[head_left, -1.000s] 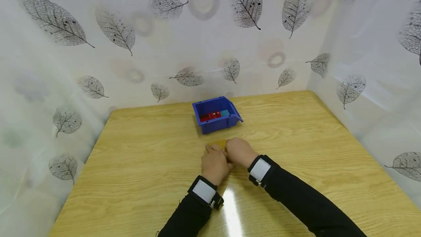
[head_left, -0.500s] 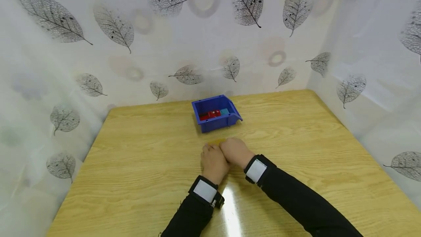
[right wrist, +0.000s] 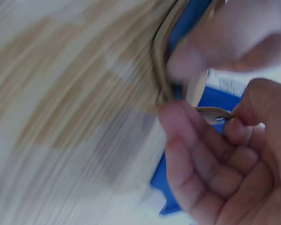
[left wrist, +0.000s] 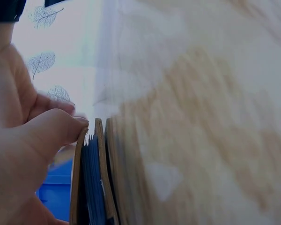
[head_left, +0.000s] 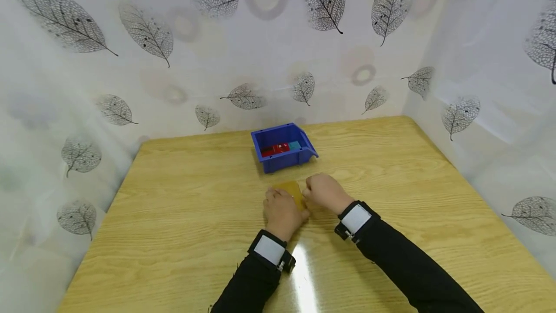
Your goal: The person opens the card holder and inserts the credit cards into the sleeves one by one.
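Observation:
A yellow-brown card holder (head_left: 290, 189) lies under my left hand (head_left: 282, 212) at the middle of the table. In the left wrist view my thumb (left wrist: 61, 129) presses on the edge of its tan cover, and blue layered sleeves (left wrist: 93, 183) show between the covers. Just right of the holder is my right hand (head_left: 326, 192), with curled fingers. The right wrist view shows that hand's thumb and forefinger pinching the end of a short tan strap (right wrist: 208, 111) with a small metal snap. The left thumb (right wrist: 192, 61) is blurred close above it.
Beyond the hands a blue bin (head_left: 286, 162) stands on the wooden table (head_left: 195, 216), holding a red thing (head_left: 278, 148) and a teal thing (head_left: 294, 145). White leaf-patterned sheeting (head_left: 269, 52) hangs along the back and sides.
My right hand first closed in against the left, then moved off to the right, uncovering more of the card holder. The left hand stays nearly in place. The bin has not moved.

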A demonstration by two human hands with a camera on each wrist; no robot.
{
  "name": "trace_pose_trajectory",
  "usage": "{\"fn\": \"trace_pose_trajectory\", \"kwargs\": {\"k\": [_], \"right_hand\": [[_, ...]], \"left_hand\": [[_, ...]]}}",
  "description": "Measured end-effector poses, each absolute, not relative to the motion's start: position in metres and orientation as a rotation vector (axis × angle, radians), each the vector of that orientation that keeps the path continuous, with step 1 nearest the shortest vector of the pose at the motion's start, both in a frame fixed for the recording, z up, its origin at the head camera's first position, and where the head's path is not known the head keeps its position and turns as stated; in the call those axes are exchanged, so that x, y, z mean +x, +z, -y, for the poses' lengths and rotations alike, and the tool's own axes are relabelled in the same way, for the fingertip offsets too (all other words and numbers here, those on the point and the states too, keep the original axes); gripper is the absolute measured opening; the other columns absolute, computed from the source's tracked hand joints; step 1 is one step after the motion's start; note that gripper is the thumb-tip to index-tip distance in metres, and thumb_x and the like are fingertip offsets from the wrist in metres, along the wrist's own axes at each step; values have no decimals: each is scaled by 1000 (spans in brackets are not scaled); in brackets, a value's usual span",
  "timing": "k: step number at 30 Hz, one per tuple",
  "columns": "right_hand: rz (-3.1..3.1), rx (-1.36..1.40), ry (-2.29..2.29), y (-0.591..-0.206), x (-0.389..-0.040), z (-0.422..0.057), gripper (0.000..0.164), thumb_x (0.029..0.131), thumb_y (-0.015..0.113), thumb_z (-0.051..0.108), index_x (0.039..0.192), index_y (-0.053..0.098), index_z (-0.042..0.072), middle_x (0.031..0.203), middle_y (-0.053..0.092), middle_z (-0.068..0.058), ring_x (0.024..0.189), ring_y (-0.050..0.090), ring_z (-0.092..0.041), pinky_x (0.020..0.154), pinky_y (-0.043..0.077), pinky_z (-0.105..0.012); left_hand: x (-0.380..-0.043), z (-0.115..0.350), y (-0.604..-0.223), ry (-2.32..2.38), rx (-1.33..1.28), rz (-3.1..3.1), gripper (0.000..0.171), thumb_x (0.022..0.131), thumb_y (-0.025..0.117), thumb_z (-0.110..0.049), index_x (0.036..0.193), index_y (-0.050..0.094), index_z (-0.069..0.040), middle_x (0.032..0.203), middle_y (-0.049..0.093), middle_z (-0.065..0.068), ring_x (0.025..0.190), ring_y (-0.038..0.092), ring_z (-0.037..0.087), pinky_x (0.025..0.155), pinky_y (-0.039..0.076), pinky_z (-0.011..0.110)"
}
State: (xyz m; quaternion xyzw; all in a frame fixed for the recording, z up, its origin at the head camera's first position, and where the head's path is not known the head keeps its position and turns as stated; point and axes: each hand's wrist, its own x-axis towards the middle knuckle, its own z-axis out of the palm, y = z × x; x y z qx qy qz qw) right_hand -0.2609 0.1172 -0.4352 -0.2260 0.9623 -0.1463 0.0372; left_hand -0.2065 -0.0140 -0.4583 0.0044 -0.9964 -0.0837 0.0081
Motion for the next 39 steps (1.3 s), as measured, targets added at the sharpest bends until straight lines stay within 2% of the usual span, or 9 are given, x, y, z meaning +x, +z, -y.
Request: {"fn": "trace_pose_trajectory", "kwargs": {"k": [3,8,15,19,23,28,33,35,39], "right_hand": [[-2921,-508,-374,-432,-261,-129,30,86,61,14,59,50,11,59,46,0,54,42,-16,52,39,-31],[-2801,-447,-270,-436,-263,-139,25,93,59,16,71,62,6,72,60,-7,63,51,-20,63,50,-38],[-2685,-401,-255,-440,-272,-144,27,95,54,15,70,61,7,71,57,-7,61,53,-20,56,46,-32],[-2613,-359,-310,-440,-276,-144,30,96,53,17,68,57,8,62,52,-4,52,51,-17,49,42,-28],[-2552,-323,-409,-442,-278,-145,30,98,52,19,69,56,10,58,50,-3,47,46,-15,46,40,-27],[-2532,-333,-503,-443,-277,-147,31,99,51,19,70,57,10,57,50,-2,46,47,-15,45,40,-26],[-2568,-338,-521,-442,-278,-149,34,98,51,18,65,54,11,53,47,-1,43,43,-14,43,37,-25],[-2571,-341,-521,-443,-278,-150,34,98,51,18,64,53,11,53,46,0,42,42,-13,43,36,-25],[-2566,-349,-526,-445,-277,-151,35,98,50,18,64,52,12,53,45,0,42,41,-13,43,35,-25]], "left_hand": [[-208,15,-458,-241,25,3164,102,75,68,-65,133,47,16,133,50,32,127,43,41,100,42,46],[-209,16,-457,-279,41,3187,101,76,67,-64,134,45,16,134,49,33,130,40,42,102,40,47],[-210,15,-456,-318,31,3190,102,76,68,-64,135,44,16,135,48,33,131,39,43,104,38,48],[-210,17,-453,-367,43,3191,100,74,71,-62,130,47,17,130,51,33,122,45,44,97,43,47],[-210,34,-437,-736,17,3192,71,76,73,-49,111,61,11,104,63,24,93,60,35,78,50,42],[-208,77,-411,-1202,79,3140,41,82,67,-29,111,65,1,98,67,12,76,59,21,63,48,33],[-205,113,-405,-1120,179,3076,11,82,67,-14,83,65,-3,74,62,5,61,52,17,52,36,27],[-203,123,-409,-1066,204,3071,11,82,69,-12,78,64,-3,71,61,5,60,52,17,52,36,27],[-199,134,-423,-990,235,3055,15,82,74,-14,82,68,-1,79,66,8,66,57,20,57,44,30]]}}
